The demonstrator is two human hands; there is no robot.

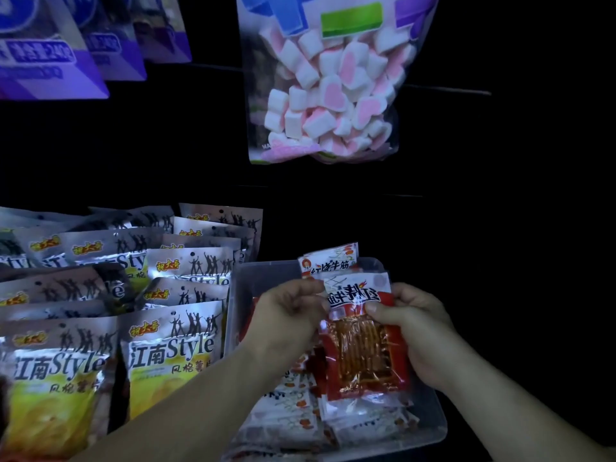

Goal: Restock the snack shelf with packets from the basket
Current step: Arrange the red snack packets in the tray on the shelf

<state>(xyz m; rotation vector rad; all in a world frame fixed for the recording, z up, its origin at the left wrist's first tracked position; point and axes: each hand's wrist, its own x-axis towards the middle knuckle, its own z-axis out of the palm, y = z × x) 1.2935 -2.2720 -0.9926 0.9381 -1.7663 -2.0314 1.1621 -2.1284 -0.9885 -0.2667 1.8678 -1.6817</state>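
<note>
A clear plastic basket (430, 425) sits low in the middle, holding several red-and-white snack packets (290, 415). Above it both hands hold a red packet (363, 348) with a clear window showing orange strips. My right hand (413, 328) grips its right edge with the thumb on the front. My left hand (286, 315) pinches its upper left corner. A second red-and-white packet (330, 261) stands just behind the held one, at the basket's far side; which hand touches it I cannot tell.
Rows of silver and yellow chip bags (170, 358) fill the shelf to the left of the basket. A clear bag of pink-and-white marshmallows (326, 95) hangs above. Purple bags (50, 55) hang at the upper left. The right side is dark.
</note>
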